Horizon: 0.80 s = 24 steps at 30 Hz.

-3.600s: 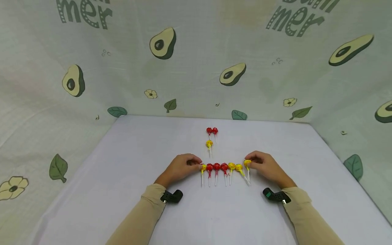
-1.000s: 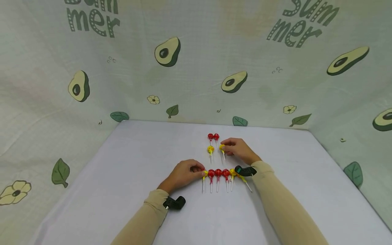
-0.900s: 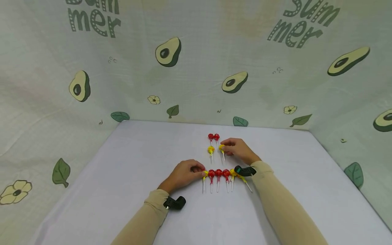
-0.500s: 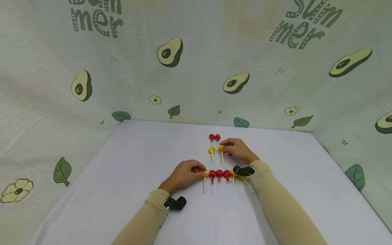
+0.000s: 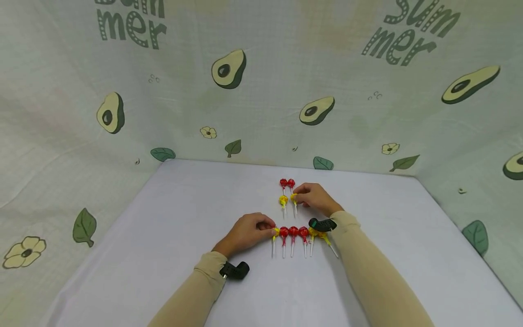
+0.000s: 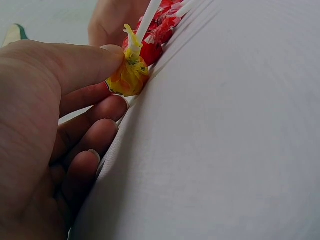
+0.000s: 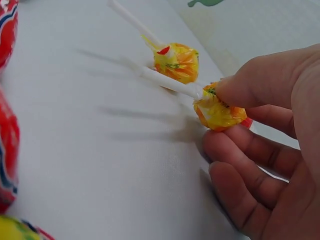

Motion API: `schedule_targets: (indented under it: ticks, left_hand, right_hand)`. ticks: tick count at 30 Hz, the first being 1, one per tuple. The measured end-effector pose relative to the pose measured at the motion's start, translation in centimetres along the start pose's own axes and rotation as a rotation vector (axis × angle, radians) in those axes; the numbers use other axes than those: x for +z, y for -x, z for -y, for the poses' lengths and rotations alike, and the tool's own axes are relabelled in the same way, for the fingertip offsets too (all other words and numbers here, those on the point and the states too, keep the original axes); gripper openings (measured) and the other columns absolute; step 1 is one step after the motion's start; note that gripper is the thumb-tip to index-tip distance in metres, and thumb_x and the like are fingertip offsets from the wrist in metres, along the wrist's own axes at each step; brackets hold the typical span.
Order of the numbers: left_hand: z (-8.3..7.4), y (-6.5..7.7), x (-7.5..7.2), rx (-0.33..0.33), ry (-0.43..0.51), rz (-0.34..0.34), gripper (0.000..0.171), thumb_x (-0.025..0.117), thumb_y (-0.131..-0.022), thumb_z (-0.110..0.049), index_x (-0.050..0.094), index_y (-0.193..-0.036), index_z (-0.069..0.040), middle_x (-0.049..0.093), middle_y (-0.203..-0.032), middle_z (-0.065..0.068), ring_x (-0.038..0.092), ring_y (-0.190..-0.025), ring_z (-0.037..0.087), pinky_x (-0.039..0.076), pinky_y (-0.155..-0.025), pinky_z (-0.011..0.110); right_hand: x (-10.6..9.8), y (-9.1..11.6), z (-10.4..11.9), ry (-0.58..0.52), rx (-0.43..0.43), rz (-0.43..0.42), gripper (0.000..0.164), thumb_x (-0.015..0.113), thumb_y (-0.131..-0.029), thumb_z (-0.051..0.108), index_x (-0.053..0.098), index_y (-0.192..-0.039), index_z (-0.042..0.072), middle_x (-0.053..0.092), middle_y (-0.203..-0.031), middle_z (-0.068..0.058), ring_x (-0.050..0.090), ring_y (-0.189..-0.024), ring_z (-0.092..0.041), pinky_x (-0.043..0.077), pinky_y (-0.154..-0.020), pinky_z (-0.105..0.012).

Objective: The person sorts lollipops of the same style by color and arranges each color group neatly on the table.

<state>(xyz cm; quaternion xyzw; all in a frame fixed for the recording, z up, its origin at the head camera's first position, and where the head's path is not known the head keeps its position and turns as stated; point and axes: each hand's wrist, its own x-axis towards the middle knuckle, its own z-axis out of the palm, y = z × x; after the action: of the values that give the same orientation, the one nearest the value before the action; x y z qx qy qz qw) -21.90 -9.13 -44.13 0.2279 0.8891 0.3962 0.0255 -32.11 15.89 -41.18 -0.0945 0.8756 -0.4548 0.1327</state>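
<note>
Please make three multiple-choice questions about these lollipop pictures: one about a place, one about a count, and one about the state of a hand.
1. Where is the held lollipop of the right hand?
A. beside the lone yellow lollipop, behind the near row
B. at the row's right end
C. on the wall

2. How many red lollipops lie in the near row?
A. one
B. three
C. six

3. What does the left hand do?
A. lies flat
B. hangs in the air
C. pinches the end lollipop of the row

Key: 1 A, two yellow heads lie side by side; 2 B, three red heads sit between yellow ones; 3 C, the thumb and fingers close on its head.
</note>
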Motion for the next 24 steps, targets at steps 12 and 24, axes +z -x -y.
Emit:
schedule_targets:
  ticks: [12, 24]
  left_hand:
    - [-0.10, 0.15, -0.12, -0.011, 0.007, 0.007, 0.015, 0.066, -0.084, -0.038, 0.066, -0.095, -0.028, 0.058, -0.081, -0.013, 0.054, -0.073, 0.005, 0.045, -0.065, 0.024]
    - [0.01, -0.01, -0.04, -0.021, -0.012, 0.001, 0.015, 0.067, -0.083, -0.039, 0.066, -0.095, -0.030, 0.058, -0.082, -0.014, 0.054, -0.074, 0.005, 0.045, -0.065, 0.024]
  right_hand:
    - [0.93, 0.00, 0.71, 0.064, 0.010, -0.018, 0.022, 0.065, -0.085, 0.024, 0.063, -0.105, 0.015, 0.060, -0.102, -0.005, 0.053, -0.088, -0.023, 0.045, -0.076, -0.032]
    - [0.72, 0.33, 0.50, 0.128, 0.007, -0.028, 0.024, 0.066, -0.085, 0.030, 0.063, -0.106, 0.017, 0.060, -0.102, -0.003, 0.052, -0.088, -0.023, 0.045, -0.076, -0.032]
